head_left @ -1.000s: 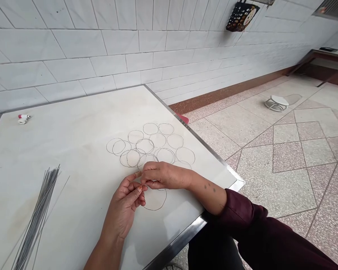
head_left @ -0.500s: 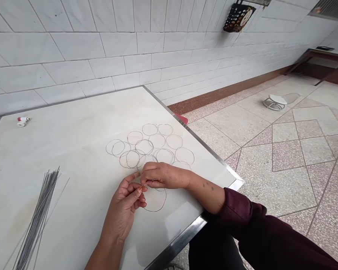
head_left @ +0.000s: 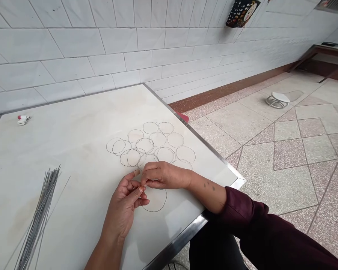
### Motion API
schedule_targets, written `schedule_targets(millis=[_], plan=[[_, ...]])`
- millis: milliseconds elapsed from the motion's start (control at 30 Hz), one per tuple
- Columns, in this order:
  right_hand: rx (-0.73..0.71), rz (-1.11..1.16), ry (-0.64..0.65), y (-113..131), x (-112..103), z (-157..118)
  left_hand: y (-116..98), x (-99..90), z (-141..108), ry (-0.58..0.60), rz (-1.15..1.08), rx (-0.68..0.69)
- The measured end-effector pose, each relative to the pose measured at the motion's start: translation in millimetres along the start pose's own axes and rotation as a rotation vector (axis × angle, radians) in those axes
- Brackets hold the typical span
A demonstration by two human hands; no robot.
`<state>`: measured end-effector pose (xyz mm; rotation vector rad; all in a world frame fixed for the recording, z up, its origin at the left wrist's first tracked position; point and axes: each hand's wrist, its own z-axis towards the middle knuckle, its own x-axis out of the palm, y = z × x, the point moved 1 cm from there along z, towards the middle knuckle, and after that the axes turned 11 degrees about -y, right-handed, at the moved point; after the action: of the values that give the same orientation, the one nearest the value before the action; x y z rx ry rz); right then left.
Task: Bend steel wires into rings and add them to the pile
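My left hand and my right hand meet over the table near its front edge. Thumb and fingertips of each hand are pinched together at one spot on a thin wire ring. The lower part of this ring shows below the fingers, while its upper part and the pinched ends are hidden. Just beyond my right hand, several similar wire rings lie flat on the table, some overlapping. To the left of my left hand lies a bundle of straight grey wires, with one wire sticking out to the side.
The white table has a metal edge and stands against a tiled wall. A small red and white object lies at its far left. On the floor to the right is a low white stool. A dark patterned bag hangs on the wall.
Both hands stay pinched at the same spot on the ring. The lower fingers of my left hand have shifted slightly outward. The camera view has moved a little.
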<state>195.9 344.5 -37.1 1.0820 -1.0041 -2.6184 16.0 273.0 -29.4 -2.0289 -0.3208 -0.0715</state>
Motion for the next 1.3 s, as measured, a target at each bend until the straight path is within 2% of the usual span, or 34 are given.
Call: schedule_targets(millis=[200, 400, 667, 967, 1167, 1300], plan=[[-0.001, -0.001, -0.027, 2, 1, 1, -1, 0.4, -1, -0.025, 0.021, 0.021], [0.0, 0.005, 0.003, 1, 0, 0, -6, 4.5, -5, -0.017, 0.076, 0.03], [0.01, 0.011, 0.03, 1, 0, 0, -10, 5.3, -6, 0.03, 0.12, 0.029], [0.015, 0.003, 0.04, 1, -4, 0, -8, 5.3, -5, -0.008, 0.037, 0.003], [-0.006, -0.002, 0.091, 3, -4, 1, -8, 6.5, -6, 0.056, 0.066, -0.014], [0.018, -0.003, 0.11, 3, -4, 1, -10, 6.5, -6, 0.059, 0.077, 0.006]])
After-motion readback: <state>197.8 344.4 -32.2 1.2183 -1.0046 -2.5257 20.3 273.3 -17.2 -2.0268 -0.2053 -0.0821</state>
